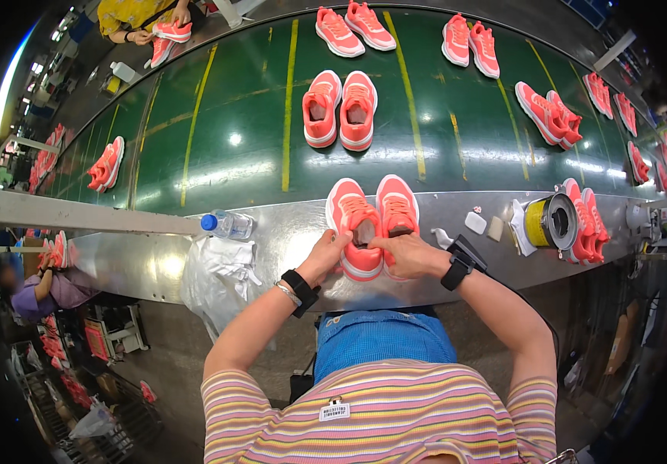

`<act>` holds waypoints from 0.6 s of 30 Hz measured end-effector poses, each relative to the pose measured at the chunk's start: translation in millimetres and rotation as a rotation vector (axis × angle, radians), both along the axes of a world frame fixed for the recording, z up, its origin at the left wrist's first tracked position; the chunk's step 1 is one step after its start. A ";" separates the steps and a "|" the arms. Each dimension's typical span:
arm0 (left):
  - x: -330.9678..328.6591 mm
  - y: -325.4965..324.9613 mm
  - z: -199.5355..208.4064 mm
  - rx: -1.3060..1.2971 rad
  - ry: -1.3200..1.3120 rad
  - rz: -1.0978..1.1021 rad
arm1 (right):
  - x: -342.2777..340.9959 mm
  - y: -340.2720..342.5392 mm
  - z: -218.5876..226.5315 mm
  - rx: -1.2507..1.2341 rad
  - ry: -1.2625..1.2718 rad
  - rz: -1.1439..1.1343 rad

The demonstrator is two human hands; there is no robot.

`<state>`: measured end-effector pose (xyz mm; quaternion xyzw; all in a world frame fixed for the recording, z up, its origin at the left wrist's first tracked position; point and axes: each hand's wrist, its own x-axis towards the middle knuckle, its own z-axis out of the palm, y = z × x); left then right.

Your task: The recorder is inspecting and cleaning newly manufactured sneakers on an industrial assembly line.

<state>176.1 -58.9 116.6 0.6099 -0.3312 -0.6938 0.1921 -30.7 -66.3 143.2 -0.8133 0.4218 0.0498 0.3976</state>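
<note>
A pair of coral-pink sneakers with white soles stands on the metal ledge in front of me, toes pointing away. My left hand [324, 257] is closed on the left sneaker [350, 203], with its fingers at the collar by the shoe's opening. My right hand [414, 257] is closed at the heel of the right sneaker [397, 203]. Its thumb reaches toward the left sneaker's collar, and the hand hides much of the right shoe's heel. Both wrists wear black straps.
Beyond the ledge [287, 224] runs a green conveyor belt [248, 131] carrying several sneaker pairs. A capped bottle [229, 225] and white plastic bag [213, 271] lie to the left. Right are a yellow can [551, 222] and more sneakers [585, 220]. A co-worker [134, 19] handles sneakers across the belt.
</note>
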 end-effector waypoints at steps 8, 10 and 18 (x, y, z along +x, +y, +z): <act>1.6 21.8 -12.9 0.077 0.327 0.133 | -29.0 17.7 -12.2 -0.039 -0.241 -0.154; -1.7 25.5 -13.0 0.055 0.333 0.136 | -33.1 21.0 -20.6 -0.040 -0.286 -0.160; 2.9 27.3 -19.3 0.021 0.346 0.177 | -34.4 23.1 -28.3 -0.213 -0.234 -0.136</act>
